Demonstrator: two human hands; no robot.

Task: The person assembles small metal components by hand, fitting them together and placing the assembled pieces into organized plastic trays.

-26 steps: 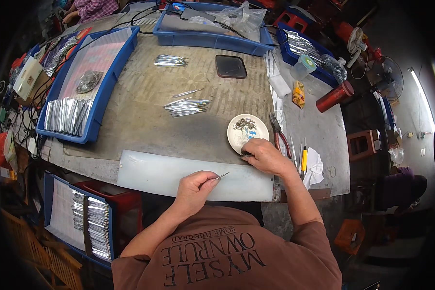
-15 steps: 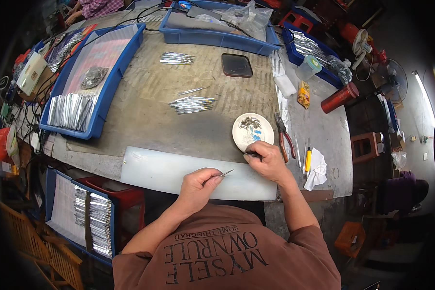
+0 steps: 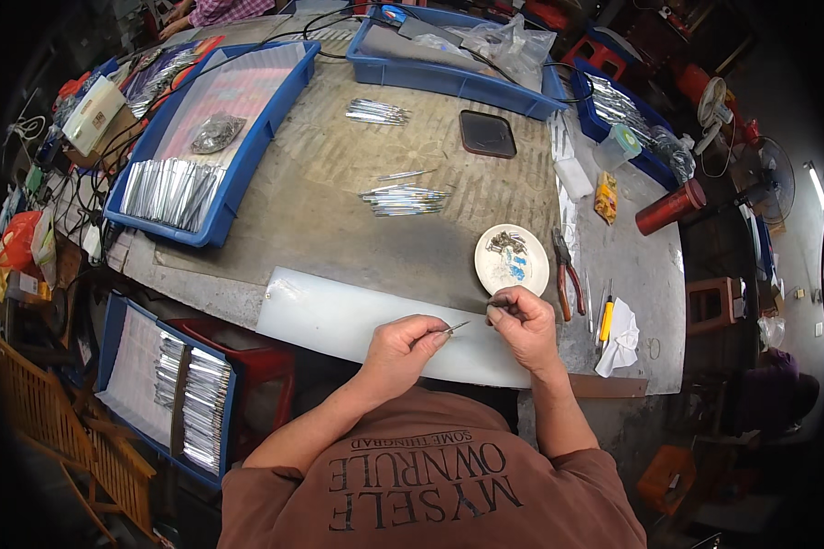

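Over the pale translucent mat [image 3: 316, 316] at the table's near edge, my left hand [image 3: 401, 355] pinches a thin metal rod [image 3: 460, 326], whose pointed end sticks out to the right. My right hand [image 3: 529, 331] is closed in a pinch on a small dark tool [image 3: 498, 303], mostly covered by the fingers. It is just below the round cream dish [image 3: 486, 274], a short gap from the rod's tip. Small brownish metal parts [image 3: 502, 242] and bright blue bits [image 3: 518, 267] lie in that dish.
Pliers [image 3: 569, 274], a yellow-handled tool [image 3: 606, 320] and white tissue [image 3: 621, 340] lie right of the dish. Loose silver rods [image 3: 403, 200] lie mid-table, beyond my hands. Blue trays [image 3: 212, 212] stand left and far back. A dark square tray [image 3: 487, 134] sits farther back.
My right hand has drawn back from the dish's near edge toward me and the rod. The left hand keeps its hold. The whole view has shifted, with things appearing farther right.
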